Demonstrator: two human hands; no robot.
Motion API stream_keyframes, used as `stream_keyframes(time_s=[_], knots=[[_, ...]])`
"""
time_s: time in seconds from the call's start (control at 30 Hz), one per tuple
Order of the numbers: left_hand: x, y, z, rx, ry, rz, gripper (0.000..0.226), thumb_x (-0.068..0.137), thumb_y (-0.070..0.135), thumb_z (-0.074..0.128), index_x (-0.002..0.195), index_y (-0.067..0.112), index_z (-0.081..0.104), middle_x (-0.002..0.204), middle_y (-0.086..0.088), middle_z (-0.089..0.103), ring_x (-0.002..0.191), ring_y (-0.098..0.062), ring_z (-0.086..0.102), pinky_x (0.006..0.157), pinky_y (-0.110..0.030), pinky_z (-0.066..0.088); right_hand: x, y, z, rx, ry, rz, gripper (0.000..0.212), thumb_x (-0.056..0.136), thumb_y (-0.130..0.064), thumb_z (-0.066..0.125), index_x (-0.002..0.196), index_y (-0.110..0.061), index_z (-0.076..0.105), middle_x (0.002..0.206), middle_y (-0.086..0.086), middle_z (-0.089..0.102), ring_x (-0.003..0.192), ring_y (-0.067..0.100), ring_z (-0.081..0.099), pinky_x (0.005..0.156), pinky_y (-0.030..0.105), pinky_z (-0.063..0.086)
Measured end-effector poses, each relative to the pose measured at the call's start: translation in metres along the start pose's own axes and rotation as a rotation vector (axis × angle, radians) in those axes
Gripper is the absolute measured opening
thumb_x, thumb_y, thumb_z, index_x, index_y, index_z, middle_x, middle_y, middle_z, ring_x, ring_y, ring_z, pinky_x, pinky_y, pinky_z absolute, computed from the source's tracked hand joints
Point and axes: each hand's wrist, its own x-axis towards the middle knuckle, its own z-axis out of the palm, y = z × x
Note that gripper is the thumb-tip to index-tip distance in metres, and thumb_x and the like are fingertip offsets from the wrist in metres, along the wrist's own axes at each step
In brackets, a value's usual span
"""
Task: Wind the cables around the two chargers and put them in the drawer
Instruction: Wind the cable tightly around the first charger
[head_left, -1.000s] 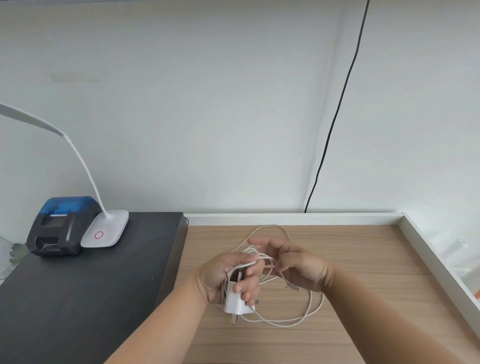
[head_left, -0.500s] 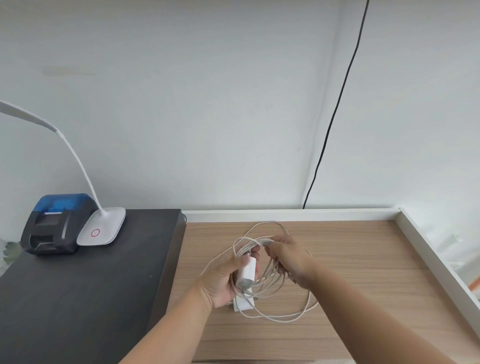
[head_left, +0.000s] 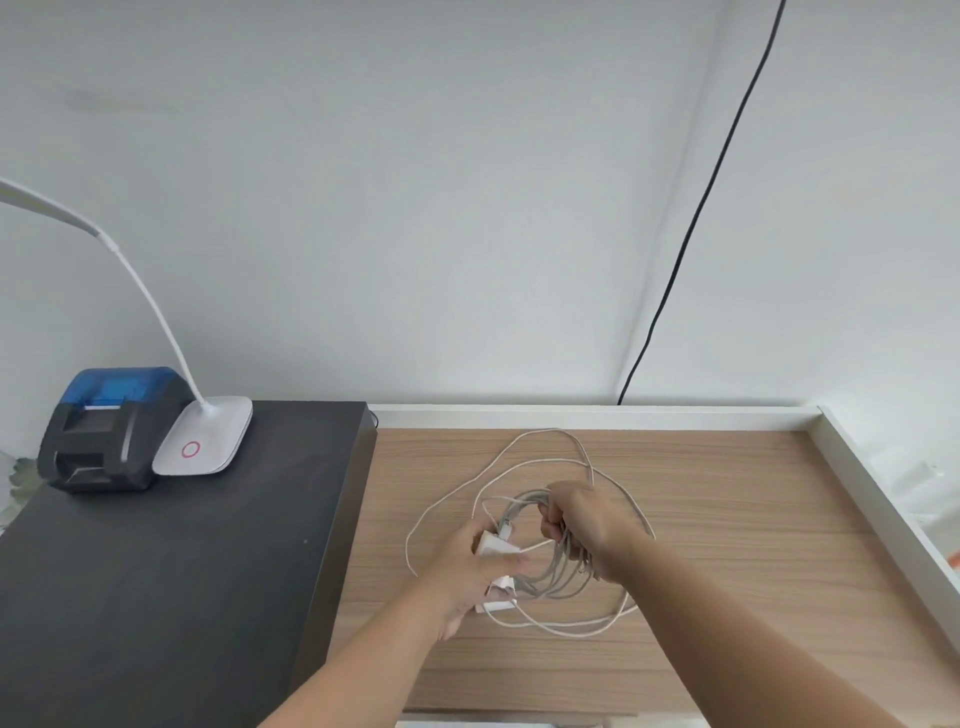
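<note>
While the left hand (head_left: 462, 564) grips 2 white chargers (head_left: 496, 545), the right hand (head_left: 582, 525), at 3 o'clock beside it, clutches bunched cable (head_left: 558, 582); loose loops trail toward 12 o'clock across the surface (head_left: 727, 519).

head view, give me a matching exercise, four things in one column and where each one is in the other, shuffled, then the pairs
Things:
1. white charger
2. cable bundle
3. desk lamp
4. receipt printer

Places:
A. far left on the black cabinet
B. gripped in the left hand
C. base beside the printer
D. gripped in the right hand

Pairs: 1-B, 2-D, 3-C, 4-A
</note>
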Motion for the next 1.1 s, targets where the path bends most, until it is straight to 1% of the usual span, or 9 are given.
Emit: stream_keyframes(time_s=[0.2,0.27,0.33,0.4,0.5,0.7,0.8,0.93,1.1], knots=[[0.009,-0.007,-0.021,0.335,0.034,-0.012,0.035,0.07,0.02,0.081,0.1,0.018,0.063,0.086,-0.005,0.072,0.075,-0.014,0.071,0.067,-0.032,0.059,0.018,0.018,-0.013,-0.204,0.016,-0.008,0.019,0.078,-0.004,0.043,0.072,-0.008,0.061,0.055,0.004,0.055,0.047,0.014,0.039,0.045,0.022,0.028],[0.01,-0.007,-0.025,0.323,0.015,-0.054,0.035,0.073,0.016,0.078,0.104,0.011,0.061,0.084,-0.008,0.071,0.07,-0.014,0.069,0.065,-0.031,0.058,0.025,0.026,-0.019,-0.316,0.011,-0.034,0.015,0.085,-0.012,0.049,0.091,-0.014,0.062,0.07,0.004,0.066,0.06,0.018,0.05,0.057,0.027,0.04],[0.007,-0.004,-0.027,0.29,-0.017,-0.092,0.032,0.079,0.012,0.074,0.106,0.004,0.059,0.084,-0.009,0.068,0.065,-0.015,0.065,0.059,-0.026,0.054,0.029,0.036,-0.026,-0.482,-0.013,-0.057,0.033,0.086,-0.025,0.056,0.118,-0.026,0.055,0.1,0.004,0.068,0.085,0.021,0.061,0.077,0.032,0.048],[0.003,-0.003,-0.028,0.264,-0.034,-0.108,0.031,0.083,0.013,0.07,0.108,0.003,0.055,0.082,-0.009,0.067,0.063,-0.014,0.062,0.052,-0.023,0.049,0.03,0.044,-0.029,-0.721,0.002,-0.115,0.054,0.083,-0.035,0.061,0.133,-0.04,0.043,0.132,0.0,0.052,0.118,0.025,0.048,0.1,0.04,0.04],[-0.004,0.0,-0.029,0.217,-0.077,-0.086,0.024,0.086,0.018,0.069,0.105,0.012,0.054,0.083,-0.009,0.066,0.063,-0.016,0.058,0.049,-0.022,0.044,0.022,0.047,-0.019,-0.829,-0.003,-0.344,0.059,0.079,-0.037,0.064,0.13,-0.054,0.041,0.148,-0.012,0.031,0.134,0.023,0.026,0.111,0.046,0.026],[-0.021,0.027,-0.018,0.091,-0.201,-0.003,0.009,0.093,0.026,0.061,0.097,0.018,0.059,0.084,-0.011,0.067,0.064,-0.018,0.059,0.05,-0.024,0.044,0.018,0.046,0.0,-0.491,-0.036,-0.446,0.023,0.084,-0.039,0.067,0.104,-0.051,0.064,0.127,-0.027,0.054,0.125,0.011,0.044,0.108,0.038,0.032],[-0.031,0.047,-0.013,0.035,-0.231,0.078,0.009,0.093,0.022,0.058,0.101,0.018,0.061,0.083,-0.012,0.067,0.064,-0.019,0.06,0.05,-0.025,0.044,0.012,0.038,-0.006,-0.235,0.037,-0.417,0.004,0.084,-0.039,0.069,0.088,-0.038,0.069,0.103,-0.016,0.068,0.102,0.007,0.06,0.095,0.034,0.043],[-0.045,0.078,-0.006,-0.047,-0.287,0.204,0.013,0.09,0.022,0.059,0.102,0.018,0.063,0.084,-0.016,0.066,0.064,-0.021,0.06,0.048,-0.026,0.046,-0.003,0.016,-0.021,-0.162,0.119,-0.46,0.009,0.087,-0.028,0.069,0.079,-0.024,0.066,0.081,-0.008,0.064,0.073,0.006,0.057,0.074,0.026,0.044],[-0.054,0.117,0.002,-0.381,-0.369,0.31,0.032,0.08,0.011,0.056,0.112,0.014,0.055,0.1,-0.019,0.069,0.079,-0.027,0.066,0.065,-0.034,0.056,-0.022,-0.018,-0.034,0.399,0.032,-0.483,0.019,0.08,-0.026,0.067,0.088,-0.009,0.07,0.063,0.003,0.052,0.062,0.016,0.053,0.064,0.023,0.047]])
